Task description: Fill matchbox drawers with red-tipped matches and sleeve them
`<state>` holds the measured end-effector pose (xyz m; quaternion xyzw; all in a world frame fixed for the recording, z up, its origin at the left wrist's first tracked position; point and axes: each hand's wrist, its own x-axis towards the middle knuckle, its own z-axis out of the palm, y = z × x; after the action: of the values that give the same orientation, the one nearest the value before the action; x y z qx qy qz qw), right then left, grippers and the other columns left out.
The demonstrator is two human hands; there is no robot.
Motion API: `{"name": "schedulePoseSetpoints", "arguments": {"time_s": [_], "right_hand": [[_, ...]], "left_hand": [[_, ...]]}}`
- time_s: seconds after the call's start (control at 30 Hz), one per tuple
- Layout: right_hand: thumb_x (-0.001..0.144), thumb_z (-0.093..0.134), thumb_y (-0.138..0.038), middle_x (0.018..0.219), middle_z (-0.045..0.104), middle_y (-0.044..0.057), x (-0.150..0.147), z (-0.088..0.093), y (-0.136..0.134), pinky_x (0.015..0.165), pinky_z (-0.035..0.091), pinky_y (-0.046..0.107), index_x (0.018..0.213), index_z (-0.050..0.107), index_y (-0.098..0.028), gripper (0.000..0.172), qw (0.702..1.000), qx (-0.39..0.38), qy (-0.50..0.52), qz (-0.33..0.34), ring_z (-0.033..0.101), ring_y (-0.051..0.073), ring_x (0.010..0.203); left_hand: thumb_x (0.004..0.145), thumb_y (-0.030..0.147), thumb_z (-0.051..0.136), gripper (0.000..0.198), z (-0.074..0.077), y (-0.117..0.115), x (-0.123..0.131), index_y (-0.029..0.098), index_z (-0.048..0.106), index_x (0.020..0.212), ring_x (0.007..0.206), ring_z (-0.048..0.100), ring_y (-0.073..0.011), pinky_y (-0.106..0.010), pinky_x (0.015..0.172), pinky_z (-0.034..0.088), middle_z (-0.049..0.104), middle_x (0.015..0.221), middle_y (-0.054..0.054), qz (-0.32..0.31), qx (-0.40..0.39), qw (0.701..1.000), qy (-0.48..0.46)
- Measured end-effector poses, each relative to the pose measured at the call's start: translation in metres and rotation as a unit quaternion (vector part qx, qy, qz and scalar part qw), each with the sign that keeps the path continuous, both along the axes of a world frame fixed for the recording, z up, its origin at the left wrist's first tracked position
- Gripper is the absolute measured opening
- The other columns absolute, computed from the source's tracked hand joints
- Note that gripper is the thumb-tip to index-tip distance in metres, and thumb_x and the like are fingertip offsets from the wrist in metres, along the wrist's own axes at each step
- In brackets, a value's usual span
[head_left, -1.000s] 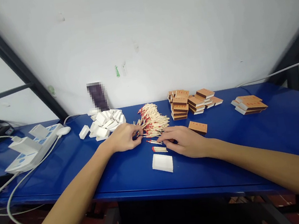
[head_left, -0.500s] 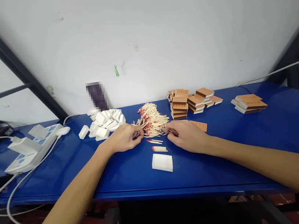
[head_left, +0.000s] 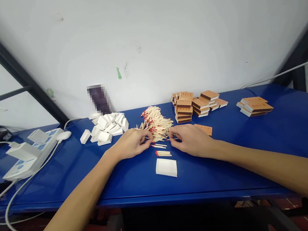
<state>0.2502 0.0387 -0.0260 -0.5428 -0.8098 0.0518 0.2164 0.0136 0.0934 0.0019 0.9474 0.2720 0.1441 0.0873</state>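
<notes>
My left hand (head_left: 133, 143) is closed in a pinch at the left front edge of a heap of red-tipped matches (head_left: 158, 124); whatever its fingertips hold is hidden. On the heap's right side, my right hand (head_left: 190, 139) pinches what looks like a single match, its shaft partly behind the fingers. Between the hands lie a few loose matches (head_left: 159, 145). Just in front of them is a small neat row of matches (head_left: 163, 153), heads to the left. Closest to me, a white matchbox tray (head_left: 166, 167) lies on the blue table (head_left: 140, 182).
White matchbox trays (head_left: 108, 125) are piled at the left. Brown matchbox sleeves and boxes (head_left: 184, 105) are stacked at the back right, with another small stack (head_left: 256, 105) farther right. One flat matchbox (head_left: 204, 129) lies behind my right hand. A power strip (head_left: 30, 157) with cables occupies the far left.
My left hand has moved slightly right, toward the front of the heap. The right fingers have shifted a little at the heap's edge. The row and the white tray stay put.
</notes>
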Motion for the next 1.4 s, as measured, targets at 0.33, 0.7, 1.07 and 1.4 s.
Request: {"name": "schedulePoseSetpoints", "arguments": {"time_s": [0.33,0.7,1.07,1.4], "right_hand": [[0.085,0.052,-0.025,0.070,0.064,0.000,-0.002,0.002,-0.002,0.055,0.024,0.027,0.082,0.058,-0.021,0.008,0.999,-0.004,-0.038,-0.028,0.052,0.014,0.061],[0.089,0.048,-0.023,0.067,0.062,0.000,-0.001,0.001,-0.003,0.054,0.022,0.027,0.088,0.057,-0.021,0.010,0.999,-0.005,-0.048,0.004,0.052,0.015,0.059],[0.090,0.052,-0.025,0.058,0.053,-0.003,-0.009,-0.004,0.001,0.057,0.023,0.026,0.089,0.063,-0.020,0.012,0.996,0.066,-0.006,0.058,0.044,0.013,0.053],[0.090,0.051,-0.027,0.054,0.055,-0.003,-0.003,-0.002,-0.003,0.056,0.025,0.026,0.086,0.070,-0.020,0.021,0.998,0.024,0.017,0.062,0.045,0.011,0.050]], "left_hand": [[0.090,0.021,0.052,0.015,-0.008,-0.003,0.008,0.017,0.067,0.090,0.051,0.043,-0.0070,-0.019,0.056,0.032,0.051,0.058,0.005,-0.029,-0.059,0.998,-0.021],[0.077,0.012,0.050,0.027,-0.003,-0.004,0.005,0.015,0.071,0.094,0.046,0.039,-0.0079,-0.021,0.053,0.033,0.045,0.053,0.006,-0.026,-0.062,0.998,-0.005],[0.071,0.012,0.052,0.028,-0.006,-0.002,0.005,0.014,0.072,0.091,0.046,0.034,-0.0072,-0.020,0.052,0.032,0.039,0.050,0.008,-0.033,-0.094,0.995,-0.029],[0.074,0.011,0.053,0.026,-0.010,0.004,-0.001,0.015,0.072,0.092,0.047,0.038,-0.0072,-0.020,0.052,0.033,0.042,0.052,0.007,-0.025,-0.085,0.995,-0.039]]}}
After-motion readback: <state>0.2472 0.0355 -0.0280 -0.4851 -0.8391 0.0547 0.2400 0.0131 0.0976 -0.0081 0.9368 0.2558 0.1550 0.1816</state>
